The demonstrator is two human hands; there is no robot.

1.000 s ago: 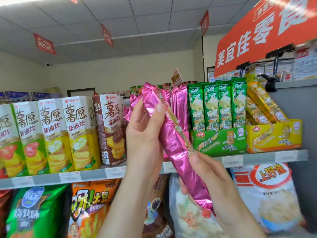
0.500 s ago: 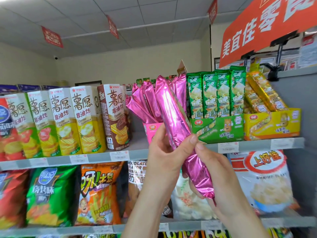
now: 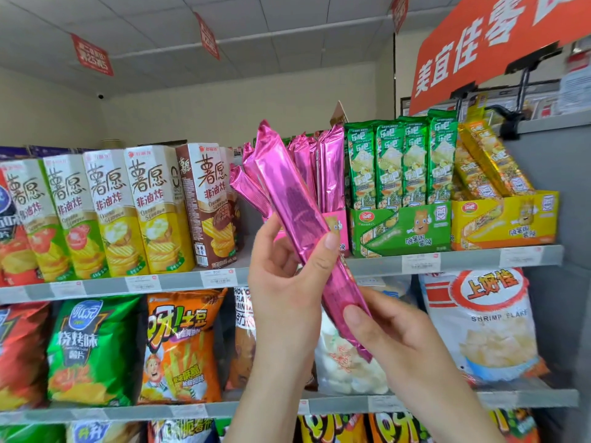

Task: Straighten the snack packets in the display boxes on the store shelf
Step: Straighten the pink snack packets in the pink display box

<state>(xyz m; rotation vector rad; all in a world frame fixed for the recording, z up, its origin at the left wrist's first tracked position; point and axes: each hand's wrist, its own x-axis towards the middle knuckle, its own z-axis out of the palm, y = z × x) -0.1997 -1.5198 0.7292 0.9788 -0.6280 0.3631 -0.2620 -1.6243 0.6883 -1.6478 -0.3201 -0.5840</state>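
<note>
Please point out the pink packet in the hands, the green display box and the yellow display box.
pink packet [image 3: 295, 212], head view, middle of foil front.
green display box [image 3: 399, 231], head view, front panel.
yellow display box [image 3: 505, 222], head view, front panel.

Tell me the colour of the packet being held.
The packet is shiny metallic pink; head view.

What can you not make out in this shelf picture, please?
Head view only.
Pink cardboard display box: mostly hidden behind the long pink foil packet and left hand.
Packet's lower end: partly covered by the right hand.
White shelf price tags: too blurred to read.
</note>
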